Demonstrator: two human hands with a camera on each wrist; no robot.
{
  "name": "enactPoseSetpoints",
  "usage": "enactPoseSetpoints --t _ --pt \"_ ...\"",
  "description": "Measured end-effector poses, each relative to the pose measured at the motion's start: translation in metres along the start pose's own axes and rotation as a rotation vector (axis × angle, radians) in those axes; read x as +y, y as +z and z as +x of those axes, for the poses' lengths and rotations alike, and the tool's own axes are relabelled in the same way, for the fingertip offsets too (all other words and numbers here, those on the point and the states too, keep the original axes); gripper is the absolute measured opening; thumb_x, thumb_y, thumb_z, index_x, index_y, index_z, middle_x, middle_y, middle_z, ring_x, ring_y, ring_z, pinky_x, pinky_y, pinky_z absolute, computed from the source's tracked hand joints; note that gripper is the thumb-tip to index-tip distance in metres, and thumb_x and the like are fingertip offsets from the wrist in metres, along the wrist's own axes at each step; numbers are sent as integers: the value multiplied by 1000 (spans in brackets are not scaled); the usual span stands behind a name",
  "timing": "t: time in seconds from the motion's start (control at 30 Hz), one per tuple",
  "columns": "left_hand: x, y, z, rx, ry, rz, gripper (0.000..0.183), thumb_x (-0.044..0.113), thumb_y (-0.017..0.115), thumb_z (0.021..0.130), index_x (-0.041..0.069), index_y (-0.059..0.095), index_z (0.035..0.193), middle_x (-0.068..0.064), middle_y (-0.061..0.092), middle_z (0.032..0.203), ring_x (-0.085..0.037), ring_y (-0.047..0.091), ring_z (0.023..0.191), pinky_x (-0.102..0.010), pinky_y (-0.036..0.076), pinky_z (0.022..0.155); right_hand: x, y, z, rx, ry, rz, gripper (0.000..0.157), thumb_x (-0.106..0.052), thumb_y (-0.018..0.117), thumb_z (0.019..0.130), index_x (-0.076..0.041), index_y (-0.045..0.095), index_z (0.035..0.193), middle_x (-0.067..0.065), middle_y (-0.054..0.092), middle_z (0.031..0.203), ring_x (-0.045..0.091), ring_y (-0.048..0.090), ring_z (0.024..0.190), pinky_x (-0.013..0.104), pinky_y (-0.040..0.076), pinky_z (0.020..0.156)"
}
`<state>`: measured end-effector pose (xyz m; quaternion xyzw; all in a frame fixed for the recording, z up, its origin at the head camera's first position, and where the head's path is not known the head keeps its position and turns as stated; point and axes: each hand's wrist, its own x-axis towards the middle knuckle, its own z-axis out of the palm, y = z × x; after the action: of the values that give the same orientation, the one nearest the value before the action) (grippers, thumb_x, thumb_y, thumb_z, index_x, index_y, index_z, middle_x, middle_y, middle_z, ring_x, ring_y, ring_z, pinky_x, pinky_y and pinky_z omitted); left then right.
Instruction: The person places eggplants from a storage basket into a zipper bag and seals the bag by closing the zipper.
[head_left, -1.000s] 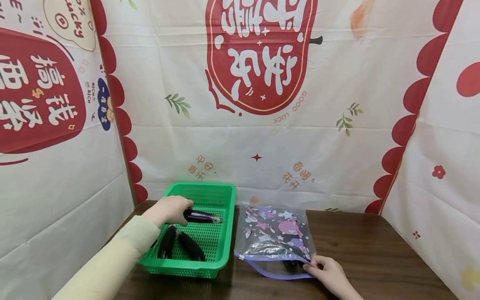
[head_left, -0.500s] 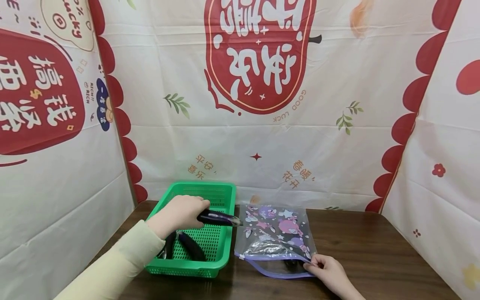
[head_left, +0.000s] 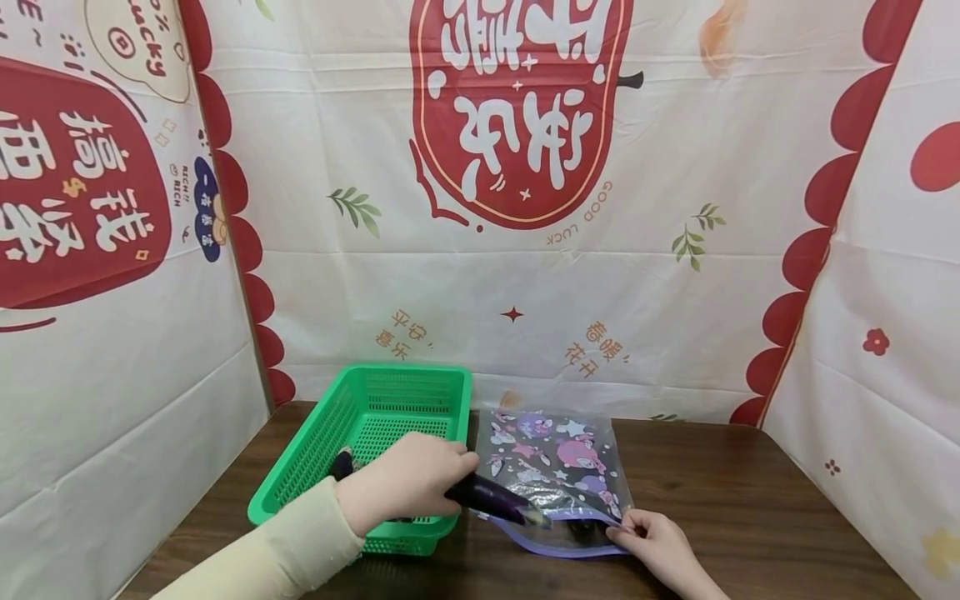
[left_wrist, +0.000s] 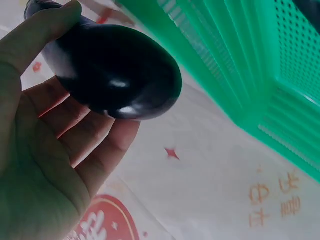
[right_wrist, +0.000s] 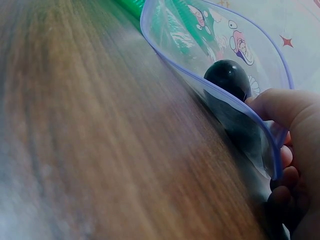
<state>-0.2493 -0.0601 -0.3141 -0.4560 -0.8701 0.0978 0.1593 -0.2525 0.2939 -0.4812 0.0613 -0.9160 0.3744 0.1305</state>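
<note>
My left hand [head_left: 416, 479] grips a dark purple eggplant [head_left: 498, 498], its tip overlapping the purple-edged mouth of a clear printed zip bag [head_left: 551, 458] in the head view. The left wrist view shows the held eggplant [left_wrist: 120, 70] between thumb and fingers, its rounded end outward. At the bag's right corner my right hand [head_left: 656, 546] pinches the rim, and the mouth gapes. Inside the bag lies a dark eggplant [right_wrist: 229, 77], close to the right thumb. Another eggplant [head_left: 342, 463] shows in the green basket [head_left: 300, 454], partly behind my left arm.
The basket stands left of the bag on a brown wooden table [head_left: 697, 475]. White printed cloth [head_left: 675, 333] walls the table's back and both sides. The bag's closed end lies near the back cloth.
My left hand has lifted the eggplant out of the basket and carried it right and toward the front, to the bag's mouth. The right hand has stayed at the bag's corner.
</note>
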Motion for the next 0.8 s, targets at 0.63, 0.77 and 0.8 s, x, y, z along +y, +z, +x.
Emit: enactPoseSetpoints --t 0.63,0.77,0.8 --pt "69 28 1 82 235 -8 31 51 62 73 25 54 86 14 46 76 1 44 60 -17 32 44 3 1 2 23 2 -18 35 -32 71 71 -18 44 54 -11 32 48 2 32 44 19 25 44" --pt "74 42 2 71 214 -77 32 53 59 75 24 54 86 13 42 74 1 41 59 -16 30 44 3 3 3 22 1 -16 35 -31 71 70 -19 44 53 -12 31 47 2 31 44 19 25 44" --pt "75 46 4 61 193 -95 32 53 60 75 23 54 85 12 42 72 0 40 58 -16 29 44 3 3 3 21 1 -15 35 -31 71 70 -19 43 53 -12 31 47 2 31 44 19 25 44"
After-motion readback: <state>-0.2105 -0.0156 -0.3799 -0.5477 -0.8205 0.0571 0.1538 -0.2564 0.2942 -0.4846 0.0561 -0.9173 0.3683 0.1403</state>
